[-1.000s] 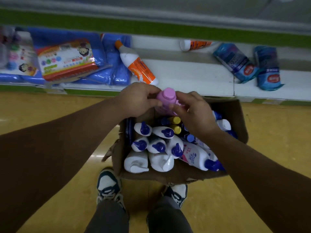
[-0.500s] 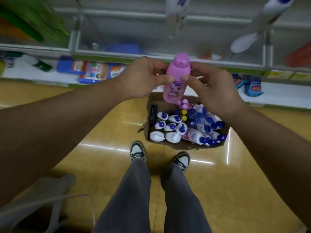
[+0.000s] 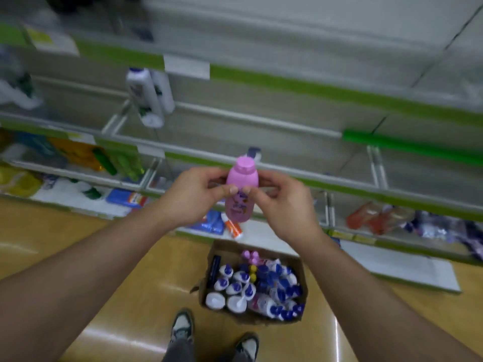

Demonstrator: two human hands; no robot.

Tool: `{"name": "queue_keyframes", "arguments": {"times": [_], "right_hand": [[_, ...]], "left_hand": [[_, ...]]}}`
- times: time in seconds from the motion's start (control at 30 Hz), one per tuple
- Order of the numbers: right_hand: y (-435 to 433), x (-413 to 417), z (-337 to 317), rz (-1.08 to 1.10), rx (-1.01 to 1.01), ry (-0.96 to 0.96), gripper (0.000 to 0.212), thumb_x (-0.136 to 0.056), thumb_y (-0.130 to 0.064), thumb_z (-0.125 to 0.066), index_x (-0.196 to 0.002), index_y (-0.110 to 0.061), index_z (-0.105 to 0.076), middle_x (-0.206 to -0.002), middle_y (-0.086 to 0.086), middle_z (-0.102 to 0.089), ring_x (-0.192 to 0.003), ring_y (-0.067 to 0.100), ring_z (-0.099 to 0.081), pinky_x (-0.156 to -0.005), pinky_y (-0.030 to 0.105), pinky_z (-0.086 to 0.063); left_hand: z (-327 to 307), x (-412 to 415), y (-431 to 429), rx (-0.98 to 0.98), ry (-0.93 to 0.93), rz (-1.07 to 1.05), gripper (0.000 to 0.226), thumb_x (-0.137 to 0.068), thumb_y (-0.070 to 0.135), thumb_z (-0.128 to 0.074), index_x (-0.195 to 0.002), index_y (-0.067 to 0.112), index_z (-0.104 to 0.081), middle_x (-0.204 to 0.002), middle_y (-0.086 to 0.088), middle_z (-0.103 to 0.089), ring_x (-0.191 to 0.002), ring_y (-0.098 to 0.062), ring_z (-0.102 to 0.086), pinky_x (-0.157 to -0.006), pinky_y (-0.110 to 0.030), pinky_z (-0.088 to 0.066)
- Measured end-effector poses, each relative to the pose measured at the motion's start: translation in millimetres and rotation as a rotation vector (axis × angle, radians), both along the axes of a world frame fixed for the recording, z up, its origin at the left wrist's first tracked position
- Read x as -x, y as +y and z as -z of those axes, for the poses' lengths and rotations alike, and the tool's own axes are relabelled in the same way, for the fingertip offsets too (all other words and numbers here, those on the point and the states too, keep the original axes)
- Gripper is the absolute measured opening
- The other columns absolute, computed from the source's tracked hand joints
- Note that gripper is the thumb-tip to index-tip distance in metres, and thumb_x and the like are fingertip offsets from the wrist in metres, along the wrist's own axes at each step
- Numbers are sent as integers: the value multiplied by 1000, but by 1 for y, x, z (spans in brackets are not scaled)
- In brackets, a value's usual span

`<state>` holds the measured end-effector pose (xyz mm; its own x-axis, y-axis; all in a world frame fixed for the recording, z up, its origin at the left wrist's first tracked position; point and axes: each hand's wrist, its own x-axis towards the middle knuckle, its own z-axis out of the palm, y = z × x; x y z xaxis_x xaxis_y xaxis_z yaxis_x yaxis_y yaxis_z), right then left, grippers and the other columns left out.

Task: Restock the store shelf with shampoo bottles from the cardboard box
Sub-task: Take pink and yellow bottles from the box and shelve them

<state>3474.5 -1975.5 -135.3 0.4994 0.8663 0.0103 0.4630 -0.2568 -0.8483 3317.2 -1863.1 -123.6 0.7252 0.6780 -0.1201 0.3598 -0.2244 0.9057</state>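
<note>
Retail shop, toiletries aisle. Tiered metal shelving with green price-strip edges and wire dividers; white price label clipped on upper strip. White bottles on shelf above and left of cardboard box. Packaged goods, blurred, on lower tiers either side of box. Box on glossy yellow floor, packed with capped bottles.

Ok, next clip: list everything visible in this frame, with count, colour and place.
pink bottle: one, pink, upright, held in front of the shelves
cardboard box: one, brown, on the floor, full of bottles
boxed bottles: many, mostly white with blue caps
white bottles: two, upper shelf, left
orange tube: one, bottom shelf
shelves: grey with green edges, mostly bare
shoes: two, floor
hands: left and right, both gripping the pink bottle
</note>
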Motion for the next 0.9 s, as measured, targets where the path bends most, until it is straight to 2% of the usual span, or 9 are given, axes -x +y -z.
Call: {"name": "queue_keyframes", "arguments": {"times": [0.1,0.2,0.27,0.37,0.5,0.67,0.77,0.83,0.9], "right_hand": [[-2,0,-44,-15,-52,-30,41,-79,-51,-70,-117,-35,-68,-95,-17,-75,-75,-1,-69,-75,34,-59],[-3,-4,-82,-33,-97,-44,31,-82,-29,-78,-112,-29,-72,-79,-17,-71,-60,-6,-61,-60,12,-47],[-3,-7,-103,-52,-126,-56,33,-81,-21,-79,-112,-29,-72,-78,-17,-70,-58,-5,-61,-58,8,-45],[4,-11,-129,-80,-188,-78,40,-78,-23,-80,-116,-29,-71,-95,-14,-75,-65,0,-67,-67,19,-55],[14,-17,-156,-76,-253,-63,42,-76,-21,-81,-116,-27,-72,-95,-10,-76,-64,7,-69,-70,30,-59],[27,-23,-184,-105,-289,-90,34,-79,-26,-79,-113,-28,-74,-93,-12,-75,-57,-5,-58,-62,13,-43],[42,-22,-195,-117,-303,19,40,-75,-37,-78,-114,-34,-71,-99,-11,-75,-74,3,-70,-76,30,-59],[55,-20,-198,-118,-318,82,42,-70,-46,-75,-111,-45,-67,-101,-5,-76,-84,15,-74,-82,44,-60],[68,-15,-200,-119,-342,112,39,-67,-49,-73,-105,-54,-63,-100,0,-76,-83,19,-75,-81,48,-61]], "left_hand": [[-39,1,-3,5,-66,-27,30,-90,9,-67,-120,13,-69,-107,8,-75,-101,-1,-68,-90,-19,-53],[-70,2,-3,-56,-118,-51,29,-89,13,-71,-118,18,-71,-106,6,-76,-102,-11,-70,-96,-37,-54],[-91,1,-2,-89,-160,-67,30,-88,15,-72,-117,18,-71,-106,6,-76,-101,-12,-71,-97,-38,-54],[-122,-3,-1,-131,-218,-58,30,-87,10,-70,-117,17,-70,-107,7,-75,-102,-9,-70,-96,-31,-53],[-153,-8,3,-185,-257,-33,28,-90,7,-67,-114,20,-70,-107,7,-75,-104,-10,-70,-94,-25,-52],[-181,-14,11,-230,-328,-57,25,-90,5,-65,-108,22,-72,-99,13,-76,-91,3,-68,-80,-11,-47],[-191,-13,22,-259,-365,-68,25,-90,5,-65,-109,19,-72,-92,17,-76,-82,10,-65,-73,-7,-46],[-195,-11,33,-253,-390,-76,25,-91,6,-65,-111,20,-71,-96,13,-76,-85,6,-67,-75,-9,-47],[-198,-7,44,-254,-403,-78,24,-91,12,-67,-111,24,-71,-102,10,-76,-95,-1,-69,-84,-15,-50]]}}
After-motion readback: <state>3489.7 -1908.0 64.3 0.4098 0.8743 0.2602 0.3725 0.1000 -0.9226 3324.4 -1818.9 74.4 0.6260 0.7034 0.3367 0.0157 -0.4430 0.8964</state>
